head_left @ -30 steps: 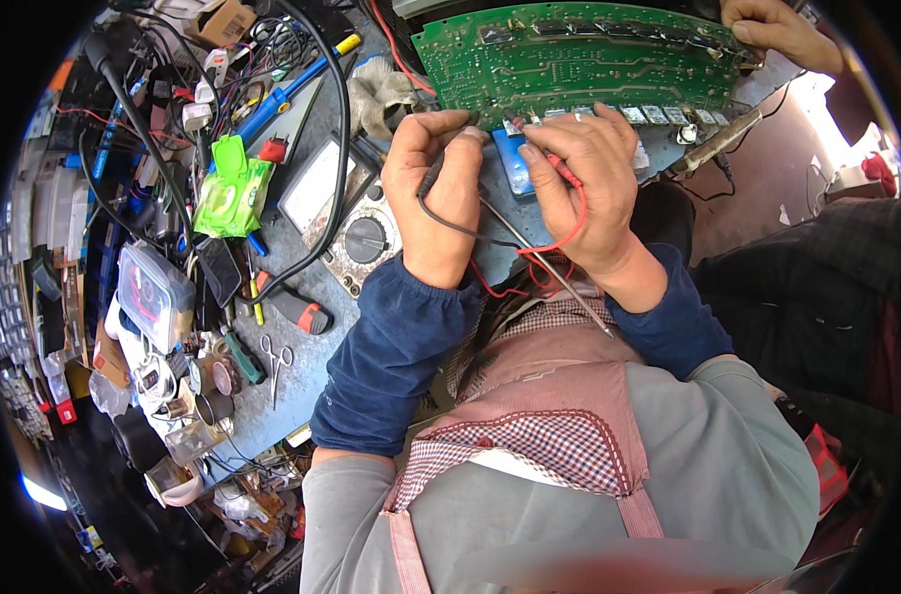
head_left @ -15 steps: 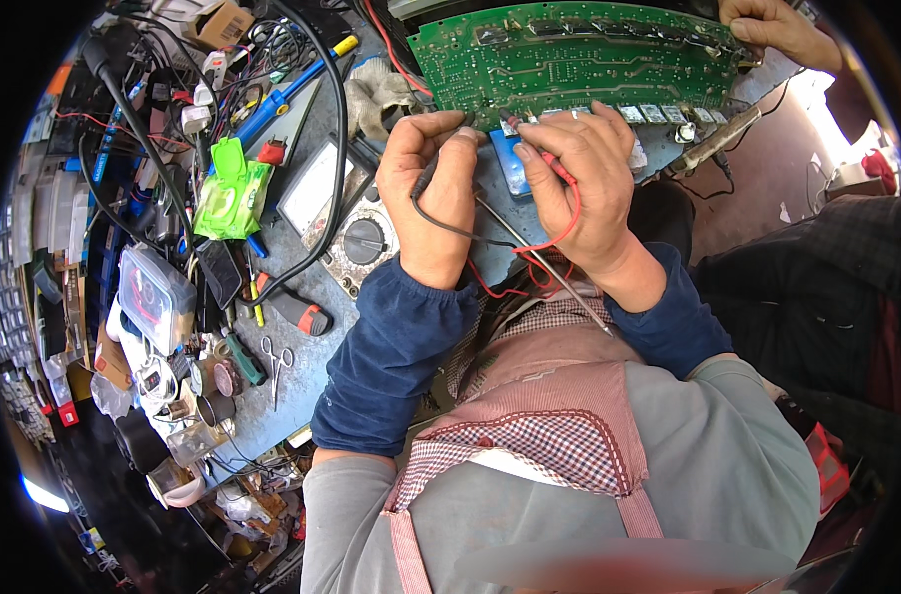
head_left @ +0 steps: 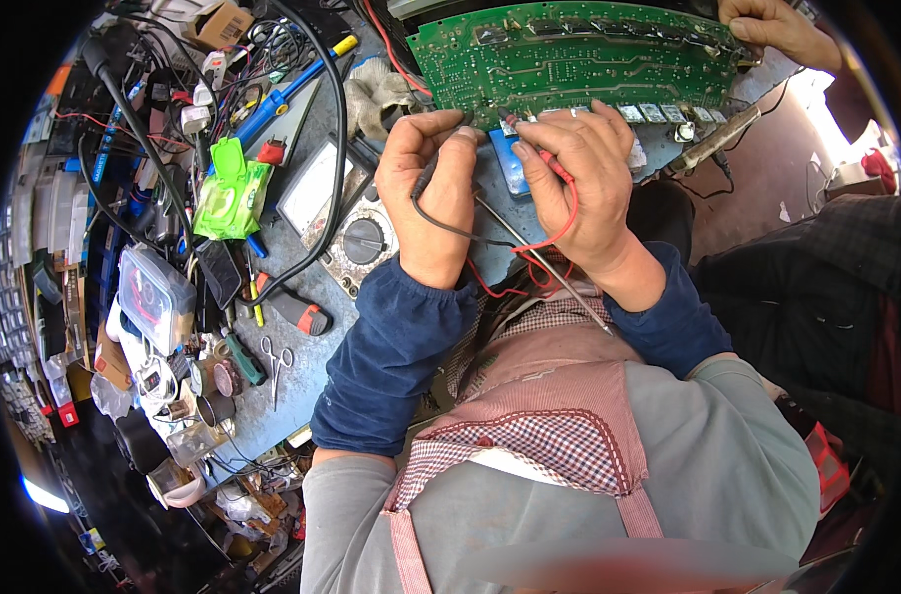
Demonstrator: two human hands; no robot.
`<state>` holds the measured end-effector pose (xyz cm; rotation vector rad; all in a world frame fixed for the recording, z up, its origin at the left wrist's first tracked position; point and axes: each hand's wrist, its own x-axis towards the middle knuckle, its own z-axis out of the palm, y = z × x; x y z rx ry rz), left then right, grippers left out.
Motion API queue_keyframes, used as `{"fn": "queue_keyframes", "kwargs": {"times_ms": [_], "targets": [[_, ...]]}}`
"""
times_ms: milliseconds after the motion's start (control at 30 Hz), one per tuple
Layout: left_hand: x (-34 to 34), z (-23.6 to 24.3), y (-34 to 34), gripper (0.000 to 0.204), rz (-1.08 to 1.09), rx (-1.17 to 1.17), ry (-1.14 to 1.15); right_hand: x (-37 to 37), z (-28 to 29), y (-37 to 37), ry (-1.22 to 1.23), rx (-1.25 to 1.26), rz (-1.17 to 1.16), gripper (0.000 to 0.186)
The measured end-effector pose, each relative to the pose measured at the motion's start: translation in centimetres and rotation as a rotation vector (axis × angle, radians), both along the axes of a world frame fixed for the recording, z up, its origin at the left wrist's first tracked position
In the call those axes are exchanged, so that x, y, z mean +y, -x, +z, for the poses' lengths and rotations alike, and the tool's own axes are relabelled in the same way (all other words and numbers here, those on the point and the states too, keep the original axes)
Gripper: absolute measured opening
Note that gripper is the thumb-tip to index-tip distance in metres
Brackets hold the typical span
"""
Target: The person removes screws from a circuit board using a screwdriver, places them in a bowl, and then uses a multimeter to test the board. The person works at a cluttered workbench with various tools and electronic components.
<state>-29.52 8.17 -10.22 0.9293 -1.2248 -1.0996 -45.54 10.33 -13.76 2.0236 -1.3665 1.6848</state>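
Observation:
My left hand (head_left: 432, 193) pinches a black test probe (head_left: 426, 178) at the lower left edge of a long green circuit board (head_left: 579, 64). In my right hand (head_left: 587, 188) is a red test probe (head_left: 559, 170), its tip end close to the board's lower edge. Whether either tip touches the board I cannot tell. A blue block (head_left: 508, 161) lies under the edge between my hands. The probe leads loop below my wrists. Left of my left hand sits an analog multimeter (head_left: 363, 242) with a round dial. Another person's hand (head_left: 785, 32) holds the board's far right end.
A long thin metal rod (head_left: 549, 265) slants below my hands. Grey gloves (head_left: 376, 94) lie behind the multimeter. Leftward are a green wipes pack (head_left: 235, 193), scissor-like forceps (head_left: 275, 366), a clear plastic box (head_left: 156, 297) and tangled cables. A thick black cable (head_left: 339, 129) arches over the bench.

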Motion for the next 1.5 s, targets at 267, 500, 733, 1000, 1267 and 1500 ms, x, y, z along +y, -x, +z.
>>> {"fn": "queue_keyframes", "kwargs": {"times_ms": [267, 500, 733, 1000, 1267, 1500], "targets": [[0.03, -0.05, -0.3, 0.017, -0.019, -0.043, 0.001, 0.05, 0.13, -0.04, -0.008, 0.001, -0.002, 0.025], [0.05, -0.16, -0.32, 0.017, -0.017, -0.046, 0.0, 0.02, 0.06, -0.1, -0.004, 0.006, -0.009, 0.025], [0.07, -0.06, -0.1, 0.015, -0.015, -0.015, 0.018, -0.02, 0.01, -0.08, -0.004, 0.005, -0.008, 0.025], [0.1, -0.08, -0.03, 0.015, -0.011, -0.004, 0.022, -0.03, 0.03, -0.11, -0.006, 0.002, -0.002, 0.024], [0.01, -0.19, -0.12, 0.014, -0.005, -0.016, 0.021, -0.1, -0.12, -0.06, -0.002, 0.0, -0.003, 0.025], [0.12, -0.13, -0.2, 0.016, -0.009, -0.022, 0.0, -0.02, 0.0, -0.08, 0.001, -0.01, 0.002, 0.025]]}}
